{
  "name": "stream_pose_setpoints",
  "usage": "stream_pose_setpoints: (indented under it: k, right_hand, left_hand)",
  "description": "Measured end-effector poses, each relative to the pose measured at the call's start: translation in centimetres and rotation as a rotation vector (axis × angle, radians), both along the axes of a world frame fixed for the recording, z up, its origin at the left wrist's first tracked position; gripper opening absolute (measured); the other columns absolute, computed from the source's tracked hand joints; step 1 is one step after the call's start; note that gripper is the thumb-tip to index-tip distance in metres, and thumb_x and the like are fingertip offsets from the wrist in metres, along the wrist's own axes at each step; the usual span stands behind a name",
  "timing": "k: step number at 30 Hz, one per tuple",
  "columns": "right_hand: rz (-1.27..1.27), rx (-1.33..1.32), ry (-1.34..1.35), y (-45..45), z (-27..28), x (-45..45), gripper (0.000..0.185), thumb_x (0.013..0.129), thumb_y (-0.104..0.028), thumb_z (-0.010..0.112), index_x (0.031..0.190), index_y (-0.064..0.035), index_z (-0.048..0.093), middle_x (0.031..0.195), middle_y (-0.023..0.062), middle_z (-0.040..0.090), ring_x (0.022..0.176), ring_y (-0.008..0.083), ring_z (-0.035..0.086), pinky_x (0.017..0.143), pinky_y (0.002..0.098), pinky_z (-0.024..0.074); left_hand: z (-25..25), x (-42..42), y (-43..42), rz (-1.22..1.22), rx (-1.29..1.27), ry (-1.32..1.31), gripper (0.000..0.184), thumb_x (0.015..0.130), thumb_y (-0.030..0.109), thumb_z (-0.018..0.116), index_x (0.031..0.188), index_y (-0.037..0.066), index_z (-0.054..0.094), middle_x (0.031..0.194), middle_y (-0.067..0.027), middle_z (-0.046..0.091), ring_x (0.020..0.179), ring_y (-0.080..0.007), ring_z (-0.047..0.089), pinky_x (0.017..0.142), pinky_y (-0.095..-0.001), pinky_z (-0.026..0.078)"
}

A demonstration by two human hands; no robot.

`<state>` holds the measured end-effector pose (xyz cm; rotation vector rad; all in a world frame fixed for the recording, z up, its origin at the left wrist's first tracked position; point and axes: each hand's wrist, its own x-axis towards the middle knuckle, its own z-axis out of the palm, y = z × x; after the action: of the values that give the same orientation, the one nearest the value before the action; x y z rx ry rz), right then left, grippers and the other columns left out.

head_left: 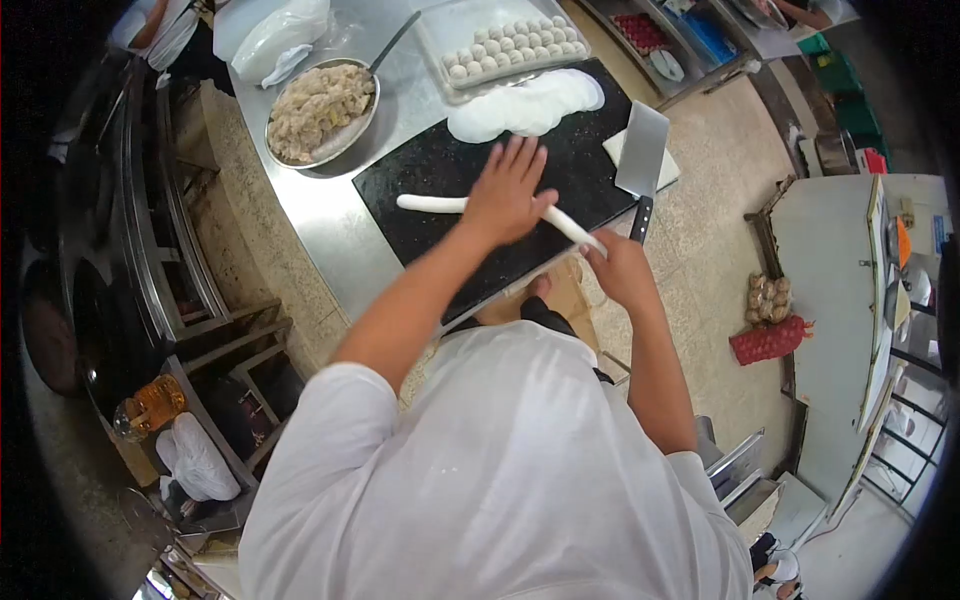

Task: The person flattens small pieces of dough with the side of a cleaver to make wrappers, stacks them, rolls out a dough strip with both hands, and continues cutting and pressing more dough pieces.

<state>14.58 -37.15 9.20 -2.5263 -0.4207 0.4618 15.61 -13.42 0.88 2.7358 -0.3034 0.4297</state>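
Observation:
A long white dough rope point(432, 204) lies across the black board point(400, 180). My left hand point(503, 195) rests flat over its middle, fingers stretched out. The rope's right end is pinched in my right hand point(622, 268) beyond the board's near edge. Thin white dough rounds point(525, 106) overlap along the far side of the board. To the right, a cleaver point(642, 150) lies over a white cloth point(668, 171), its black handle close to my right hand.
A metal bowl point(375, 112) of pale filling, with a utensil, stands at the left. Behind the board is a tray point(432, 45) of small dough balls. A plastic bag point(285, 38) lies farther back. Other people point(172, 28) are at the frame's edges.

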Motion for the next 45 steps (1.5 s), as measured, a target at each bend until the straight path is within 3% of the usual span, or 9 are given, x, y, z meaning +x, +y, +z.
stream_pose_setpoints:
  k: [7,15,18,22,27,30,35,38,45]
  right_hand:
    - [0.121,0.111,0.179,-4.3,1.6,-1.1,0.028,0.092,-0.020,0.073,0.113,-0.0010,0.071,0.094,0.0240,0.072,0.088,0.0407,0.071,0.078,0.0438,0.0545]
    - [0.136,0.306,0.396,-0.6,-0.9,7.7,0.031,0.099,-0.024,0.066,0.121,-0.0027,0.067,0.092,0.0135,0.073,0.091,0.0231,0.073,0.072,0.0361,0.0557]
    - [0.111,0.488,0.635,0.7,-1.1,8.6,0.038,0.102,-0.023,0.062,0.134,-0.0030,0.060,0.113,0.0115,0.070,0.104,0.0201,0.070,0.082,0.0336,0.0544]
    - [0.095,0.881,0.729,-1.6,-0.8,7.9,0.047,0.103,-0.025,0.062,0.146,-0.0054,0.053,0.133,0.0146,0.063,0.118,0.0201,0.061,0.080,0.0311,0.0543]
    - [-0.211,0.547,-0.078,-10.6,-7.5,9.4,0.035,0.098,-0.020,0.070,0.125,-0.0012,0.059,0.105,0.0061,0.060,0.093,0.0161,0.058,0.085,0.0328,0.0505]
    - [-0.473,0.537,0.187,-12.6,-9.7,9.4,0.033,0.098,-0.024,0.071,0.118,-0.0019,0.055,0.103,0.0064,0.059,0.090,0.0162,0.056,0.083,0.0334,0.0502]
    - [-0.582,1.038,0.851,-7.9,-9.6,8.9,0.031,0.101,-0.035,0.066,0.111,-0.0101,0.050,0.094,0.0060,0.059,0.076,0.0198,0.062,0.071,0.0365,0.0534]
    - [-0.697,1.052,0.874,-7.3,-10.2,9.0,0.028,0.103,-0.037,0.063,0.104,-0.0116,0.051,0.086,0.0049,0.059,0.065,0.0188,0.059,0.059,0.0374,0.0515]
    - [-0.618,1.205,0.419,-12.2,-6.9,6.4,0.043,0.105,-0.050,0.054,0.096,-0.0081,0.055,0.069,0.0047,0.054,0.058,0.0161,0.057,0.054,0.0320,0.0512]
  left_hand:
    - [-1.8,-14.4,-4.3,0.091,-0.099,0.310,0.071,0.101,0.055,0.049,0.155,0.009,0.045,0.162,-0.0189,0.039,0.151,-0.0420,0.032,0.123,-0.0571,0.021]
    - [0.3,3.3,2.1,0.574,0.093,0.173,0.074,0.099,0.062,0.048,0.159,0.018,0.040,0.167,-0.0206,0.026,0.154,-0.0441,0.021,0.123,-0.0648,0.012]
    - [0.9,5.4,6.5,0.457,-0.036,-0.307,0.040,0.098,0.034,0.063,0.130,0.010,0.068,0.140,-0.0231,0.059,0.130,-0.0448,0.054,0.108,-0.0539,0.042]
    - [5.8,-0.7,2.9,0.795,-0.494,0.002,0.025,0.096,0.028,0.066,0.097,0.004,0.074,0.096,-0.0175,0.072,0.091,-0.0374,0.069,0.080,-0.0454,0.053]
    - [3.0,-5.2,-5.0,0.796,-0.585,0.109,0.027,0.092,0.029,0.073,0.094,0.002,0.071,0.085,-0.0161,0.068,0.078,-0.0376,0.065,0.068,-0.0453,0.051]
    - [3.2,-4.0,-7.7,0.514,-0.180,0.020,0.029,0.088,0.027,0.077,0.103,0.004,0.069,0.103,-0.0151,0.067,0.089,-0.0353,0.066,0.079,-0.0463,0.053]
    - [1.1,-2.0,-3.0,0.551,-0.242,0.265,0.029,0.092,0.030,0.074,0.099,0.003,0.067,0.094,-0.0155,0.067,0.085,-0.0325,0.066,0.076,-0.0465,0.053]
    - [5.5,-2.5,2.7,0.891,-1.031,0.404,0.029,0.098,0.032,0.068,0.096,0.003,0.064,0.085,-0.0088,0.066,0.070,-0.0187,0.063,0.060,-0.0348,0.051]
    - [6.0,-7.0,10.0,0.792,-0.891,0.063,0.030,0.094,0.033,0.076,0.091,0.005,0.066,0.078,-0.0016,0.059,0.068,-0.0101,0.053,0.061,-0.0296,0.044]
